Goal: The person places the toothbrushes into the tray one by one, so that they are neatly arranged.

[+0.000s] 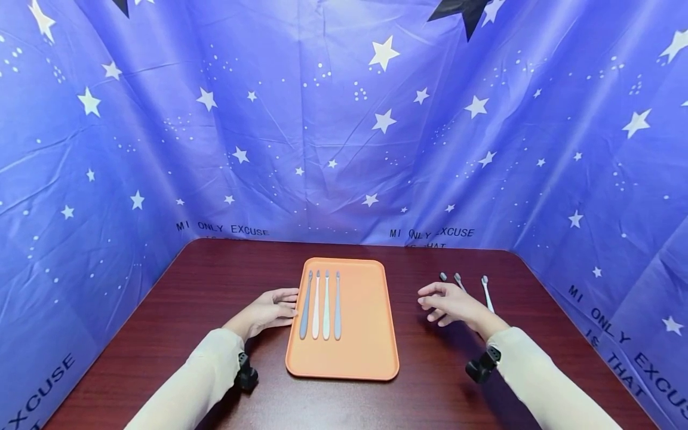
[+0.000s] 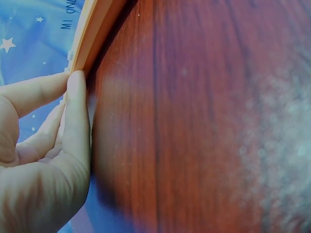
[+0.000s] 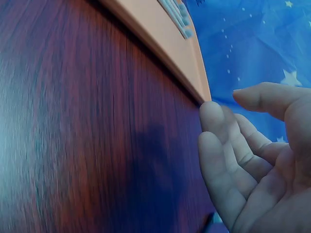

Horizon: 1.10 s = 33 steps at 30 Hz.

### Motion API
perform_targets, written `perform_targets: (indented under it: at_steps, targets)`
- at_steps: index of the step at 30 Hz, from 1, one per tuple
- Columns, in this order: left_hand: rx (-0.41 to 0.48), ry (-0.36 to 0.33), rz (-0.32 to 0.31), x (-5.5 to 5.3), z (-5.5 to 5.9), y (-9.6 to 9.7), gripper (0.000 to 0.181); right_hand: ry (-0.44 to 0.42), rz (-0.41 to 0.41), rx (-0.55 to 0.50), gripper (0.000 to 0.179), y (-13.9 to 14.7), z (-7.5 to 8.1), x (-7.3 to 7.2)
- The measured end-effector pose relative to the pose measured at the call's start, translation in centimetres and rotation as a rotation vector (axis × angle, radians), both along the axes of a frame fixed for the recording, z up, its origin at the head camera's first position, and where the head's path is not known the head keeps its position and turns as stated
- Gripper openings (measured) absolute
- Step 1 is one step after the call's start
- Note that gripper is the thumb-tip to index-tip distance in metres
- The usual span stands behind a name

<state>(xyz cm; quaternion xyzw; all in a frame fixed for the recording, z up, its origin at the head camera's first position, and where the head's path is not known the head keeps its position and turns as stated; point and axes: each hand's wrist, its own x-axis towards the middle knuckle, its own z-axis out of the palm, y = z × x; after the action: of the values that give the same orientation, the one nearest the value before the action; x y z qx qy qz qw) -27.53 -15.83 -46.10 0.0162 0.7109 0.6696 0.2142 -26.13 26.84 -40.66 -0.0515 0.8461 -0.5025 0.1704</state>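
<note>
An orange tray (image 1: 365, 316) lies on the table, with several toothbrushes (image 1: 326, 304) side by side along its left half, heads at the far end. They are grey-blue, pale pink and mint. My left hand (image 1: 267, 310) touches the tray's left edge; the left wrist view shows its fingers (image 2: 75, 111) against the rim. Right of the tray, my right hand (image 1: 454, 303) hovers over the table, fingers loosely bent and holding nothing. Beyond and beside it lie three more toothbrushes, one pale (image 1: 487, 292) and two grey-headed (image 1: 458, 278), partly hidden by the hand.
The dark red wooden table (image 1: 236, 263) has a blue star-printed cloth (image 1: 333, 119) hanging behind it and at both sides. Black wrist cameras (image 1: 484, 363) sit under both cuffs. The right hand's shadow falls on the wood.
</note>
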Motion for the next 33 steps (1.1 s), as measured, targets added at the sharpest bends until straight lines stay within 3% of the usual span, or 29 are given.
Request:
perform_targets:
  at_steps: [15,33]
  targets:
    - [0.005,0.012,-0.019,0.0,-0.2,-0.1,0.064,-0.001,-0.015,0.049,0.05,5.3,-0.1,0.9]
    - [0.005,0.02,-0.025,0.2,0.3,-0.1,0.064,-0.012,-0.116,0.135,0.048,9.2,-0.8,1.4]
